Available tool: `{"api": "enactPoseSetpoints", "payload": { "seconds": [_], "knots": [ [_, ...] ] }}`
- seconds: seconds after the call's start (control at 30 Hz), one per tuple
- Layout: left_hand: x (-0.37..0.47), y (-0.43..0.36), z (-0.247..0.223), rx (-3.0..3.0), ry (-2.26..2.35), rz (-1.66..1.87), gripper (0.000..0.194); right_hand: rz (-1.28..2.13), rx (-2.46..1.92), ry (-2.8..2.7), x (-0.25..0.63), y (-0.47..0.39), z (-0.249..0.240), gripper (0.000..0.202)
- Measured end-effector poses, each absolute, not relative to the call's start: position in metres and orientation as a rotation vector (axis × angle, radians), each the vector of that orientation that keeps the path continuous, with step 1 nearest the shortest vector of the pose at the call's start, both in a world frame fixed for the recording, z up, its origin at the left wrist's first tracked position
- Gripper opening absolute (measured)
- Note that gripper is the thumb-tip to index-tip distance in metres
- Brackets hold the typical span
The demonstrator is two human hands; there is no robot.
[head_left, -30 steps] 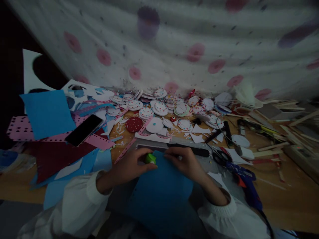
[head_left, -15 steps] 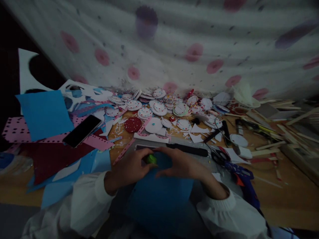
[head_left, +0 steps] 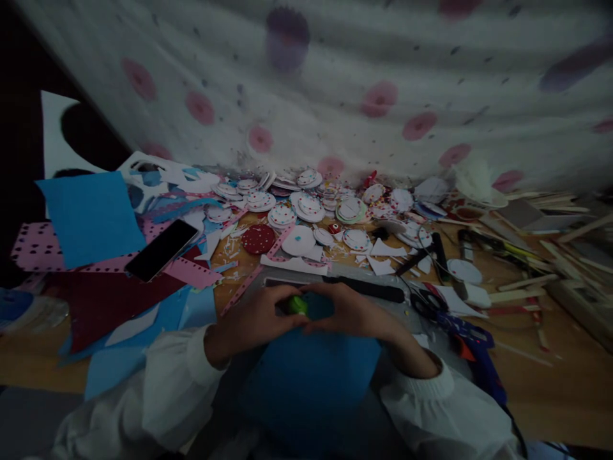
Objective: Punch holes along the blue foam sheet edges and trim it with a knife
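Note:
A small green object [head_left: 297, 305] sits between my hands, against the fingers of my left hand [head_left: 256, 322], which curl round it. My right hand [head_left: 357, 311] is curved at the upper edge of a blue sheet [head_left: 311, 377], its thumb and fingers bent round a patch of blue. The fingertips of both hands meet or nearly meet. The blue sheet hangs down below the hands over a grey mat [head_left: 268, 276]. Dim light hides what the green object is.
Decorated white discs [head_left: 306, 207] crowd the table's back. A phone [head_left: 163, 249] and a blue square [head_left: 93, 217] lie left. Scissors [head_left: 428, 303], a blue glue gun [head_left: 472, 338] and wooden sticks [head_left: 524, 281] are at the right. A black-handled tool [head_left: 366, 289] lies behind my hands.
My right thumb has come in towards my left thumb, narrowing the gap between the hands. The whole view has shifted slightly, with the table's things a little further right.

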State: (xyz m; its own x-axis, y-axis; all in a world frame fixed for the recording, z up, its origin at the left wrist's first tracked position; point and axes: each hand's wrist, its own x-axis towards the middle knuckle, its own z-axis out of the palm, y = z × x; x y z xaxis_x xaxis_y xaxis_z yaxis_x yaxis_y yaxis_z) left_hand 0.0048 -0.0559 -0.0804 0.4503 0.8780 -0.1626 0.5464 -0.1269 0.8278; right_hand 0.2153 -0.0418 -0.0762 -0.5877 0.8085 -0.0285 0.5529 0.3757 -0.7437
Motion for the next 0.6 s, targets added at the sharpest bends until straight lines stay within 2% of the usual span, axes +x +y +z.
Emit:
{"api": "enactPoseSetpoints", "payload": {
  "seconds": [0.13,0.17,0.4,0.6],
  "knots": [
    [0.003,-0.053,-0.070,1.699,1.182,0.468,0.041,1.052,-1.224,-2.363,0.227,-0.037,-0.073,0.014],
    [0.002,-0.053,-0.068,1.686,1.188,0.468,0.042,1.039,-1.223,-2.338,0.229,-0.035,-0.075,0.012],
    [-0.002,-0.052,-0.068,1.672,1.211,0.441,0.044,1.010,-1.209,-2.145,0.229,-0.036,-0.089,0.010],
    [0.001,-0.052,-0.066,1.803,1.239,0.413,0.035,0.979,-1.221,-2.117,0.226,-0.039,-0.087,0.009]
  ]
}}
